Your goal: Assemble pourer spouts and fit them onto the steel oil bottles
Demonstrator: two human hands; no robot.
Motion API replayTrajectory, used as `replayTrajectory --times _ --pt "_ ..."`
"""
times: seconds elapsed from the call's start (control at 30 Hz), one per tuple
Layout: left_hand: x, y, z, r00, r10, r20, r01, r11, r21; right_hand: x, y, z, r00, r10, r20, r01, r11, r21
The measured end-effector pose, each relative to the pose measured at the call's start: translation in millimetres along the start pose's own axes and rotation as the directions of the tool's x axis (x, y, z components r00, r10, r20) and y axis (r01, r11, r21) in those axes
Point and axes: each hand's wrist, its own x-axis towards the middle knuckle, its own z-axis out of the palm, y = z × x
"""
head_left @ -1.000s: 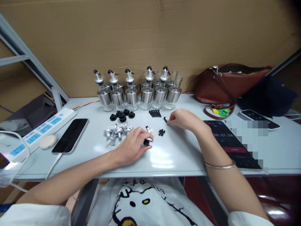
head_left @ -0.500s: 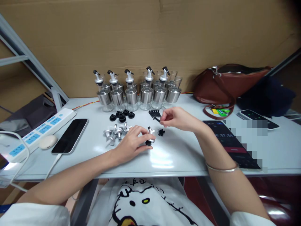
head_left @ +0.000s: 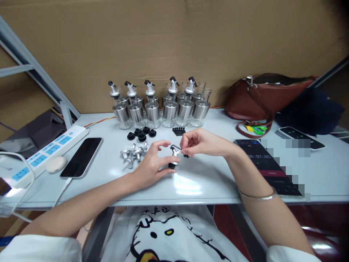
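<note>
Between its thumb and lower fingers, my left hand (head_left: 152,163) holds a silver pourer spout (head_left: 175,158) with a black ribbed stopper at its base; its index finger is lifted off. My right hand (head_left: 199,142) pinches a small black lever cap (head_left: 176,147), whose far end meets the top of the spout. Just under the right fingers, a pile of small black parts (head_left: 186,156) is mostly hidden. Several more black lever caps (head_left: 179,131) lie in a row behind. Loose silver spouts (head_left: 133,154) lie left of my left hand, with black stoppers (head_left: 141,136) behind them.
Glass bottles with steel sleeves (head_left: 152,112) stand along the back, several topped with pourers. At left are a phone (head_left: 81,157) and a power strip (head_left: 46,156). A brown handbag (head_left: 256,98), a tablet-like screen (head_left: 268,167) and another device (head_left: 301,138) occupy the right.
My right hand has come down and left with the black lever cap, bringing it onto the spout's top. My left index finger has lifted away while the hand keeps the spout in place.
</note>
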Motion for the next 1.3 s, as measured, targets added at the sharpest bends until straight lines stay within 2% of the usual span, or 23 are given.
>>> replayTrajectory --times 0.13,0.67,0.9,1.3 --pt "0.3 -0.3 -1.1 1.000 0.002 0.000 -0.002 1.000 -0.019 0.6 2.5 0.1 1.000 0.000 -0.011 0.000 1.000 -0.027" --pt "-1.6 -0.4 -2.8 0.999 0.045 0.002 -0.044 0.993 -0.107 1.3 -1.1 4.6 0.996 0.039 0.075 -0.041 0.999 0.025" --pt "-5.4 5.7 -2.1 0.994 0.108 -0.002 -0.107 0.984 -0.145 4.3 1.8 9.0 0.986 0.015 0.167 -0.038 0.990 0.137" --pt "-7.2 10.6 0.0 0.979 0.205 0.021 -0.202 0.976 -0.085 3.8 2.9 11.2 0.946 0.031 0.323 -0.085 0.984 0.154"
